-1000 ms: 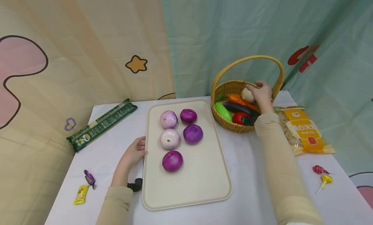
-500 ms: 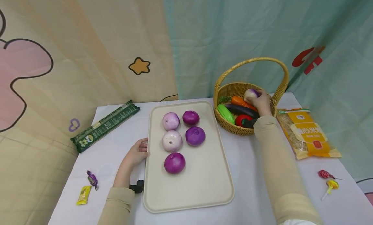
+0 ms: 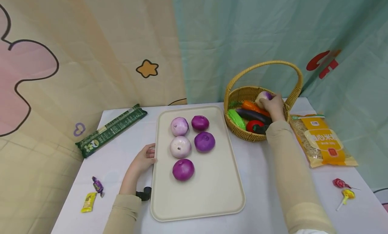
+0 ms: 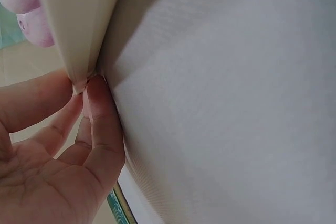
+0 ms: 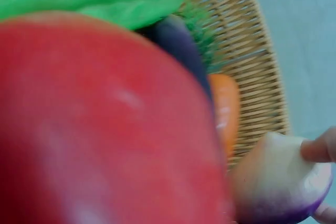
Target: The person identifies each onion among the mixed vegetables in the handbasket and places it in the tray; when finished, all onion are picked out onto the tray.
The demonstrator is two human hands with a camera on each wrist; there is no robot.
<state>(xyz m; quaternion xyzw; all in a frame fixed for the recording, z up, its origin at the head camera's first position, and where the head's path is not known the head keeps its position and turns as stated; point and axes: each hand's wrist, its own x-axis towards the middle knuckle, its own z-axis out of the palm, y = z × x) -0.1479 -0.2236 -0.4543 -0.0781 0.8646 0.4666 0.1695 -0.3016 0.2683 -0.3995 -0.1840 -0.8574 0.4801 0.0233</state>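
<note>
The writing on the orange noodle bag (image 3: 324, 139) is too small to read. In the far-right basket (image 3: 242, 133), the right hand (image 3: 275, 107) grips a white-purple onion (image 3: 263, 96), fingers (image 5: 317, 149) curled around it. The left hand (image 3: 144, 159) pinches the tray (image 3: 212, 200) edge.

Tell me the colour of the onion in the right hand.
White with a purple end; the onion shows best in the right wrist view.

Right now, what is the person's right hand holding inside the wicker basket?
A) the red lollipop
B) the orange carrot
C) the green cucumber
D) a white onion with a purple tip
D. The right hand grips a white onion with a purple tip at the back of the basket; the carrot and cucumber lie untouched in the basket.
</note>
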